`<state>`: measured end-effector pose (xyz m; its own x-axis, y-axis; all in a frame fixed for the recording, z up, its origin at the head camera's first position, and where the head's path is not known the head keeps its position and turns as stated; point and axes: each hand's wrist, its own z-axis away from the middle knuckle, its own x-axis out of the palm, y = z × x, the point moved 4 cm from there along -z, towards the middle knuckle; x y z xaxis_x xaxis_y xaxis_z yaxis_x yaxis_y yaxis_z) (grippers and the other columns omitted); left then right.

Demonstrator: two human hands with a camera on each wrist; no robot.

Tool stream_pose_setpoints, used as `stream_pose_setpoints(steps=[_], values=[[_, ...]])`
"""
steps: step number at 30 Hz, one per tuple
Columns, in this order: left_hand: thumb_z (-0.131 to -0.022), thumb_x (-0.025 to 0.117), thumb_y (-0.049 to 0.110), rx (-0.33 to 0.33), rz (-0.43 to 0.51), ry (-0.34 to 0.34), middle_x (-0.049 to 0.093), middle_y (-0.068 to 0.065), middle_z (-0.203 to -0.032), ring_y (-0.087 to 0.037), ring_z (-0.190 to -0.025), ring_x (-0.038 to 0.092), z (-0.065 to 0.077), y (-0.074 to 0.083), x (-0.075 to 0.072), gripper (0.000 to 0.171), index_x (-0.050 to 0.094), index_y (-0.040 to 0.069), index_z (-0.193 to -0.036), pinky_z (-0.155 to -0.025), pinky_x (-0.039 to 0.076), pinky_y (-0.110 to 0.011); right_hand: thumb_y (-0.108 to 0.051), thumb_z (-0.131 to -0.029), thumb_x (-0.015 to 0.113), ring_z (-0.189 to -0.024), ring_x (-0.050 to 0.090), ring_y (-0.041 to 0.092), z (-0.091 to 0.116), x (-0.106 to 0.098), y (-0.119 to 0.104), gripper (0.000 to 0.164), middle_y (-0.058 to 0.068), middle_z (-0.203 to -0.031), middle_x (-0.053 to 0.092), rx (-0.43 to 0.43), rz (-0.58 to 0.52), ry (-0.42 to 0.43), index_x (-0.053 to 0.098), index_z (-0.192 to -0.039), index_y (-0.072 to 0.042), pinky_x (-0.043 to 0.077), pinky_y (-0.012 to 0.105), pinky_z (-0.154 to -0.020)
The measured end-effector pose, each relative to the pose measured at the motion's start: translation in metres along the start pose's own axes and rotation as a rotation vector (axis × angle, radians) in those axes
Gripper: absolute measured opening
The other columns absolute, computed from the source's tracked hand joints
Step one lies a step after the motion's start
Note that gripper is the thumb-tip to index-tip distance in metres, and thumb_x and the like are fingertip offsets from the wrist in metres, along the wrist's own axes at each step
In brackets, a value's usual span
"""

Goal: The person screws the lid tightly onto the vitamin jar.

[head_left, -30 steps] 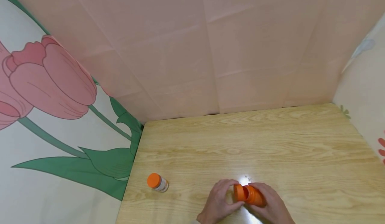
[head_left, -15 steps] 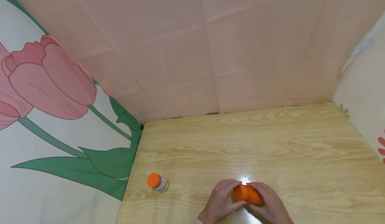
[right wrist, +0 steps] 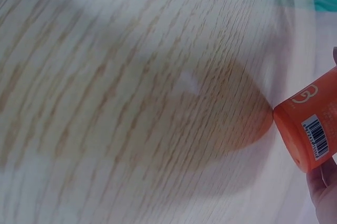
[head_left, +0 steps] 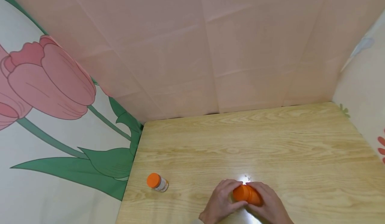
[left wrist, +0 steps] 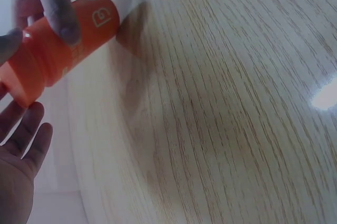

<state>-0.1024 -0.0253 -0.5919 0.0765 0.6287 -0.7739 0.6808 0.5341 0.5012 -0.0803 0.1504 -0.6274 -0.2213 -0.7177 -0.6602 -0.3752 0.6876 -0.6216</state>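
Observation:
An orange bottle [head_left: 255, 197] is held tilted between both hands near the front of the table, its cap end toward the left. My left hand [head_left: 220, 199] pinches the orange cap [head_left: 241, 193], which sits against the bottle's neck. Around the body, my right hand [head_left: 269, 202] keeps its grip with thumb and fingers. In the left wrist view the bottle [left wrist: 89, 27] shows pale lettering, and its base edge is right at the tabletop. A barcode label [right wrist: 316, 136] on the lower body shows in the right wrist view.
A small bottle [head_left: 162, 185] with an orange lid and a pale label stands at the left on the wood-grain table [head_left: 234, 143]. Pinkish cloth [head_left: 180, 50] hangs behind the table, and a tulip-printed cloth [head_left: 60, 130] hangs along its left side.
One second ago the cap was tilted away from the bottle's mouth, showing the opening. Now the left hand has brought it onto the neck. The small bottle stays put.

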Motion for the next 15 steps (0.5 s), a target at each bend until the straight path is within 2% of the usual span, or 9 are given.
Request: stream_pose_setpoints(steps=[4, 9, 15], values=[[-0.085, 0.076, 0.041, 0.009, -0.019, 0.004, 0.066, 0.005, -0.120, -0.005, -0.110, 0.061, 0.0005, 0.0001, 0.0009, 0.053, 0.063, 0.013, -0.128, -0.098, 0.046, -0.014, -0.032, -0.055, 0.095, -0.089, 0.057, 0.003, -0.0001, 0.0000, -0.0009, 0.065, -0.015, -0.106, 0.065, -0.002, 0.002, 0.001, 0.067, -0.113, -0.024, 0.049, 0.027, -0.071], [-0.086, 0.075, 0.040, 0.000, -0.018, -0.025, 0.065, 0.007, -0.123, -0.004, -0.112, 0.059, 0.0004, 0.0006, 0.0004, 0.050, 0.062, 0.018, -0.129, -0.099, 0.044, -0.013, -0.035, -0.056, 0.095, -0.088, 0.057, 0.003, 0.0010, 0.0008, 0.0003, 0.064, -0.016, -0.105, 0.065, 0.002, 0.000, 0.006, 0.067, -0.114, -0.025, 0.049, 0.027, -0.070], [-0.087, 0.075, 0.037, 0.046, -0.022, -0.054, 0.063, 0.006, -0.131, -0.005, -0.118, 0.057, -0.0005, 0.0017, -0.0022, 0.052, 0.060, 0.020, -0.133, -0.103, 0.043, -0.017, -0.039, -0.057, 0.094, -0.091, 0.058, 0.004, 0.0026, 0.0027, 0.0024, 0.066, -0.014, -0.108, 0.067, 0.020, 0.015, -0.002, 0.067, -0.116, -0.025, 0.050, 0.027, -0.072]])
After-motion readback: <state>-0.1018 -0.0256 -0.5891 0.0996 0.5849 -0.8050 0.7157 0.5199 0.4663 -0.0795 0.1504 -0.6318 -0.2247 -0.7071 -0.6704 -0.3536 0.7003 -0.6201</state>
